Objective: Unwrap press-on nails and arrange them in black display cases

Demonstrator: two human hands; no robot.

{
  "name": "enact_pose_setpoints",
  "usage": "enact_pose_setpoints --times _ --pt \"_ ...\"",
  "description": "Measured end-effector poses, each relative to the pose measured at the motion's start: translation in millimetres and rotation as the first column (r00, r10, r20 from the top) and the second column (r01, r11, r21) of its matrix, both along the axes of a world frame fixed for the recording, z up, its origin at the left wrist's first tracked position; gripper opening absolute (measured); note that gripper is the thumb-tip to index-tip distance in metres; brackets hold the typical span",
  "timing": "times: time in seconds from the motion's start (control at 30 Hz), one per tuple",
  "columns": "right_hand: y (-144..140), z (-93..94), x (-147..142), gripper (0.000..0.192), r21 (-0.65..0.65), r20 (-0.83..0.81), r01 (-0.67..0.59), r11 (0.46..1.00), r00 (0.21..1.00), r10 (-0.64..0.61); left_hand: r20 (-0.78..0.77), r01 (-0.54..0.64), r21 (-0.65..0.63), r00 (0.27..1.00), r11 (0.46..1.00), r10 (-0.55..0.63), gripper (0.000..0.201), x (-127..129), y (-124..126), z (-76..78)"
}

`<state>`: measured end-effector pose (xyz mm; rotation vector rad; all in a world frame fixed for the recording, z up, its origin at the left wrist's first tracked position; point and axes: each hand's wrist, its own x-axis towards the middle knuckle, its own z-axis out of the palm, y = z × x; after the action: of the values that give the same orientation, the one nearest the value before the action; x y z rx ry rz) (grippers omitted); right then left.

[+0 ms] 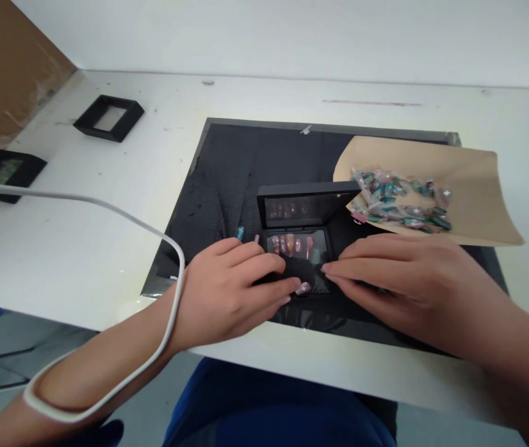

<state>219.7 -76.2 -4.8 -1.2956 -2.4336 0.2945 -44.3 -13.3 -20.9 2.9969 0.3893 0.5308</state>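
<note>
A small black display case (327,239) stands open before me, its framed lid (308,189) tilted up. Inside, a row of decorated press-on nails (290,244) lies under clear film, pinkish and gold, with a green one at the right. My left hand (231,288) reaches over the case's left front, and a pale pink press-on nail (302,288) is at its closed index finger and thumb. At the right edge of the case, my right hand (408,273) has its fingertips pinched together; whatever they hold is too small or hidden to make out.
A tan paper tray (474,186) full of loose green and pink nails sits on the black mat (231,155). A blue nail (239,233) lies beside my left hand. Two black frames (118,133) are at the left. A white cable (125,214) crosses my left forearm.
</note>
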Motion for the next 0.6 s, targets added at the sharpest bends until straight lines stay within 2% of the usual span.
enact_pose_setpoints --times 0.13,0.27,0.47,0.6 --pt "-4 -2.5 -7 0.027 -0.01 0.053 -0.07 0.997 0.996 0.071 0.005 0.016 0.022 1.0 1.0 -0.016 0.023 2 -1 0.4" --pt "-6 -3.8 -7 0.028 -0.007 0.058 -0.077 0.997 0.995 0.077 0.001 0.024 0.046 1.0 0.999 -0.024 0.028 3 -2 -1.1" --pt "-6 -6.3 6 0.024 -0.191 -0.032 -0.081 0.978 0.997 0.076 0.0 0.052 0.035 0.999 0.998 -0.052 0.027 3 -4 -2.7" --pt "-4 -8.5 9 0.025 -0.241 -0.063 -0.08 0.967 0.996 0.067 0.008 0.037 0.043 0.999 0.998 -0.037 0.022 7 -5 -1.5"
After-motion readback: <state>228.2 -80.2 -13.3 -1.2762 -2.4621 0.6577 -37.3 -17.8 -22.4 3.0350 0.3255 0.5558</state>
